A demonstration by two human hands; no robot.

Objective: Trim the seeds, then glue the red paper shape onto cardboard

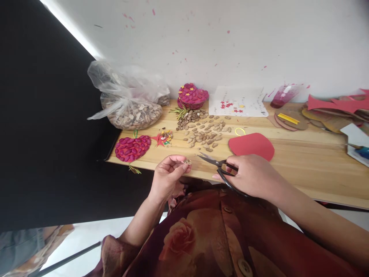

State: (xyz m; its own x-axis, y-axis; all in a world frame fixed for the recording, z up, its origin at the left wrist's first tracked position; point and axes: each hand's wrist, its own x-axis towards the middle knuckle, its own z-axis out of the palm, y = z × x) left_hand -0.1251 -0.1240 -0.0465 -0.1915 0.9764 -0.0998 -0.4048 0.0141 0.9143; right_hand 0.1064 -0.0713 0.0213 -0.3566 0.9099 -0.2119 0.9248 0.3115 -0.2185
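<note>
A: Head view. A white wall (pixel 245 46) with pink spots stands behind your wooden table (pixel 311 165). What is the state of your left hand (pixel 168 173)?

B: Your left thumb and fingers are clamped on a shell (pixel 188 162), near the table's front edge.

A: And your right hand (pixel 250 175)?

B: Its fingers are closed around the handles of the scissors (pixel 213 160). The blades point toward the shell, apart from it.

A: Locate the surrounding items.

B: Loose peanuts (pixel 205 135) lie beyond the blades. The red card (pixel 252 146) lies just beyond your right hand. The bag (pixel 135 113) rests at the table's left.
</note>
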